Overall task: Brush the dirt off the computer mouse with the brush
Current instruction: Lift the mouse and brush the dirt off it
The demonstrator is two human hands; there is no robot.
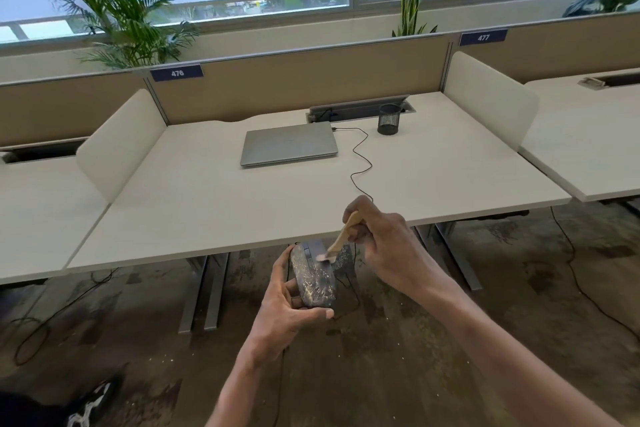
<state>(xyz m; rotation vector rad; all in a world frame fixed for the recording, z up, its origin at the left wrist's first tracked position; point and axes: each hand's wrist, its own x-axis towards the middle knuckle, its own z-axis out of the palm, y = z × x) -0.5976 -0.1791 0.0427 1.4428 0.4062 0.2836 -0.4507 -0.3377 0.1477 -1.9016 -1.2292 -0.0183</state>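
A dark computer mouse, speckled with yellowish dirt, is held up in front of the desk's near edge, above the floor. My left hand grips it from the left and below, thumb under its rear end. My right hand holds a small brush with a pale wooden handle. Its bristles touch the mouse's front part near the buttons. The mouse's black cable runs across the desk to the laptop.
On the white desk lie a shut grey laptop and a black mesh pen cup. Low dividers stand at both sides. Cables trail over the mottled floor under the desk. A shoe shows at the bottom left.
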